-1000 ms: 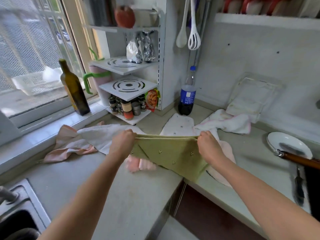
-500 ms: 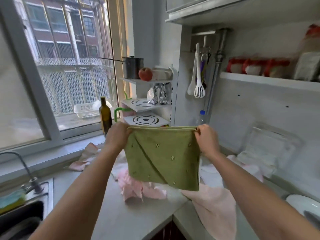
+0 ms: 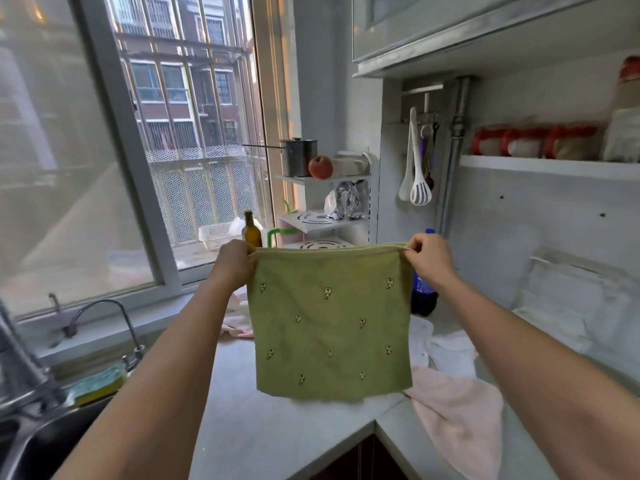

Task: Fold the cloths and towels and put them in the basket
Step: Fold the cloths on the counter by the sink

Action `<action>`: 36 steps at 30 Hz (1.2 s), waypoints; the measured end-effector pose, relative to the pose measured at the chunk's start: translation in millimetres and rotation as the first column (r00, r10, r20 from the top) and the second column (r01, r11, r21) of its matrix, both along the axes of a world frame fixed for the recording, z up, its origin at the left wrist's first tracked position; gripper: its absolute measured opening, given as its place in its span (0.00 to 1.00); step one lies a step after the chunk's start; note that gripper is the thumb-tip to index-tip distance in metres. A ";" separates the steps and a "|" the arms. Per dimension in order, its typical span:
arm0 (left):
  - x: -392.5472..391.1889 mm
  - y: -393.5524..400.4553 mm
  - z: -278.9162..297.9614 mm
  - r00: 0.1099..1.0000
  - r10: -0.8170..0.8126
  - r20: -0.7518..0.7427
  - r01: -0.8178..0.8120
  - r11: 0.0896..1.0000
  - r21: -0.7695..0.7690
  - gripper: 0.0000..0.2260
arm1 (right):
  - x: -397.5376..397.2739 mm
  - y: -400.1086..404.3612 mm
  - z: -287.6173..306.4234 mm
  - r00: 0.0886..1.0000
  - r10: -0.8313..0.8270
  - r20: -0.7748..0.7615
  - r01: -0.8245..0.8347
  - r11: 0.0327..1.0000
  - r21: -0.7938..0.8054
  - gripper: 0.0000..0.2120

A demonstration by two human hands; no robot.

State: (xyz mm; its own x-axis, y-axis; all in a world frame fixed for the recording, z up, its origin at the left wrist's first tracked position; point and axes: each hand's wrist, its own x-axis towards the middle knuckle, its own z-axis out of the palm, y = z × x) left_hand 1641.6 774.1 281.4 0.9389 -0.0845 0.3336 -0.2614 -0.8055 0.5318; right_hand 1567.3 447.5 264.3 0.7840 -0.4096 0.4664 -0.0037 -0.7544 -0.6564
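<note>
Green towel (image 3: pixel 332 323) hanging from both hands' fingers (image 3: pixel 420 242)

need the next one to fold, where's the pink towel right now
In the head view the pink towel lies lower right on the countertop, draped over its edge, just right of the hanging green towel.

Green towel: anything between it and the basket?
Cannot judge: no task basket is identifiable in the head view. The left hand and right hand pinch the top corners of the green towel, which hangs flat above the counter; pink cloths lie below.
</note>
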 end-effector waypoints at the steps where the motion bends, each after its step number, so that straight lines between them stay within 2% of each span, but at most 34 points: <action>1: -1.2 4.9 -1.2 1.000 -0.025 -0.019 0.025 0.999 0.023 0.09 | -1.1 1.0 0.0 1.000 -0.009 -0.017 0.008 1.000 -0.012 0.09; 4: -4.4 19.9 -4.4 0.998 -0.053 -0.032 0.052 0.998 -0.039 0.07 | -5.9 6.0 0.2 0.998 -0.049 -0.027 0.048 0.997 -0.068 0.10; 7: -7.9 36.0 -12.4 0.998 -0.061 -0.026 0.052 0.962 -0.269 0.09 | -15.8 15.9 -1.9 0.999 -0.040 0.031 0.040 0.999 -0.019 0.07; 9: -9.2 45.7 -23.6 0.999 -0.039 -0.036 0.016 0.868 -0.496 0.07 | -23.9 25.5 -5.6 0.997 -0.017 0.075 0.014 0.999 0.047 0.06; 11: -14.2 48.2 -31.0 0.996 -0.034 -0.079 -0.031 0.713 -0.700 0.05 | -29.7 35.7 -10.0 0.994 0.003 0.110 -0.018 0.991 0.129 0.04; 13: -17.4 45.6 -34.7 0.994 -0.037 -0.099 -0.057 0.597 -0.800 0.09 | -32.3 43.9 -12.5 0.991 0.013 0.133 -0.040 0.979 0.201 0.02; 15: -19.8 43.8 -33.6 0.996 -0.025 -0.087 -0.057 0.569 -0.821 0.09 | -32.9 49.3 -13.0 0.991 0.007 0.136 -0.039 0.972 0.233 0.03; 20: -16.1 54.7 -33.6 0.991 -0.121 -0.055 0.015 0.513 -0.858 0.01 | -34.2 56.4 -10.4 0.985 -0.035 0.167 -0.007 0.969 0.246 0.05; 24: -15.6 63.2 -38.7 0.986 -0.160 -0.049 0.025 0.430 -0.902 0.05 | -33.4 61.2 -11.8 0.986 -0.095 0.138 0.080 0.991 0.109 0.07; 26: -17.7 64.2 -38.4 0.986 -0.161 -0.044 0.026 0.411 -0.911 0.04 | -32.8 65.6 -14.0 0.990 -0.094 0.108 0.092 0.996 0.020 0.11; 28: -16.8 65.2 -37.1 0.982 -0.190 -0.021 0.057 0.392 -0.918 0.10 | -32.0 69.6 -14.3 0.991 -0.087 0.104 0.091 0.995 -0.036 0.11; 30: -14.3 65.3 -36.5 0.982 -0.190 0.003 0.093 0.462 -0.882 0.14 | -31.5 75.9 -13.0 0.984 -0.116 0.135 0.122 0.992 -0.037 0.09; 32: -11.7 67.5 -34.9 0.994 -0.085 0.064 0.105 0.688 -0.718 0.12 | -29.2 78.3 -12.9 0.985 -0.105 0.135 0.100 0.994 0.041 0.08; 34: -8.6 75.6 -34.2 0.992 -0.073 0.100 0.103 0.936 -0.337 0.09 | -31.8 76.4 -16.0 1.000 0.012 0.007 -0.013 0.998 0.065 0.07; 35: -8.9 80.0 -34.7 0.991 -0.118 0.064 0.126 0.983 -0.136 0.07 | -34.6 74.5 -17.9 0.995 0.058 -0.077 -0.055 0.998 0.039 0.05; 36: -9.2 83.3 -35.1 0.988 -0.151 0.021 0.151 0.988 -0.015 0.06 | -37.4 72.0 -21.1 0.992 0.067 -0.110 -0.063 0.997 0.041 0.04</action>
